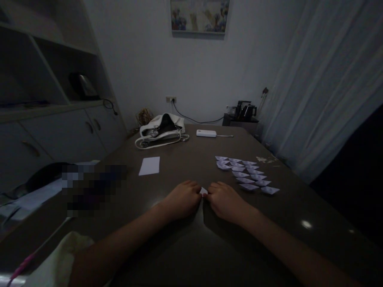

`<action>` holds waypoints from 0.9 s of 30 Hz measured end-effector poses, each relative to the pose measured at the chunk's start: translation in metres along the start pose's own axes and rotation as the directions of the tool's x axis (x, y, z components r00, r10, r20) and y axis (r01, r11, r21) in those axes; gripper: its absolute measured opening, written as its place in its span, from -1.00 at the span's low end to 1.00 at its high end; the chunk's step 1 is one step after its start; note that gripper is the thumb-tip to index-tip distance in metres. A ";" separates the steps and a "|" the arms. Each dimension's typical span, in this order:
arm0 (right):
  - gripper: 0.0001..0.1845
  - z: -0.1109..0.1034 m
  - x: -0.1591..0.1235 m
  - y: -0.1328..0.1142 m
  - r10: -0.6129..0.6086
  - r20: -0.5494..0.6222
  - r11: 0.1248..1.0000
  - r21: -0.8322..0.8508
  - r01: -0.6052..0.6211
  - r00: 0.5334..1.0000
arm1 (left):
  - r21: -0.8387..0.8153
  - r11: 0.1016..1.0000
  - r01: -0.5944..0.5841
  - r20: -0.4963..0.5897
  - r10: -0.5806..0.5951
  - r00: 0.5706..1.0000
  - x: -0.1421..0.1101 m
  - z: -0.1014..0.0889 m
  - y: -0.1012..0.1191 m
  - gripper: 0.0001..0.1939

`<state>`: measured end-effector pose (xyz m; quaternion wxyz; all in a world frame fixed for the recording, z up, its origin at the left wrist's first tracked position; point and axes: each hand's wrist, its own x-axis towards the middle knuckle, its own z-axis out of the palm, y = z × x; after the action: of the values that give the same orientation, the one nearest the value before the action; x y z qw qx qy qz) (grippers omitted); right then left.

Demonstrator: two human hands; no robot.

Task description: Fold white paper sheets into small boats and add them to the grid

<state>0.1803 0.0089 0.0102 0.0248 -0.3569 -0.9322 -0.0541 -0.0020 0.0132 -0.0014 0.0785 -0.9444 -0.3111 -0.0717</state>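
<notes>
Between my two hands is a small folded piece of white paper (pixel 204 191), pinched from both sides just above the table. My left hand (pixel 184 198) is closed, its fingers curled on the paper's left edge. From the other side my right hand (pixel 225 200) grips the paper, thumb and fingers pressed together. Most of the paper is hidden by the fingers. To the right of my hands, several folded paper boats (pixel 247 176) stand in slanting rows. A stack of white paper sheets (pixel 149 166) lies to the left, beyond my left hand.
A white handbag (pixel 163 129) stands at the table's far end, with a white device (pixel 206 133) and its strap beside it. Paper scraps (pixel 267 160) lie near the right edge. A pink-ended cable (pixel 26 261) runs along the left side. A kettle (pixel 247 111) stands beyond the table.
</notes>
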 end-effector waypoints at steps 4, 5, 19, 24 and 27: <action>-0.74 -0.004 -0.002 -0.011 -0.005 0.058 0.999 -0.043 0.007 0.998 | 0.061 0.998 0.004 0.026 -0.006 1.000 0.001 -0.001 0.006 -0.85; -0.74 -0.005 -0.002 -0.012 0.004 0.071 0.999 -0.046 -0.001 0.997 | 0.066 0.998 0.003 0.034 -0.005 0.999 0.001 -0.002 0.007 -0.84; -0.72 -0.021 -0.002 0.000 0.194 0.126 0.980 0.028 -0.199 0.973 | 0.001 0.999 0.048 0.091 -0.048 0.995 -0.003 -0.010 -0.001 -0.84; -0.72 -0.024 -0.004 0.003 0.235 0.112 0.969 0.048 -0.242 0.965 | -0.041 0.995 0.094 0.104 -0.089 0.991 -0.007 -0.012 -0.007 -0.82; -0.75 -0.024 -0.005 0.004 0.279 0.118 0.958 0.034 -0.284 0.953 | -0.060 0.990 0.127 0.114 -0.119 0.986 -0.007 -0.012 -0.008 -0.81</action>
<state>0.1866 0.0061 0.0340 -0.0110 -0.4879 -0.8728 -0.0063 -0.0135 0.0132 0.0096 0.0252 -0.9280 -0.3702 -0.0346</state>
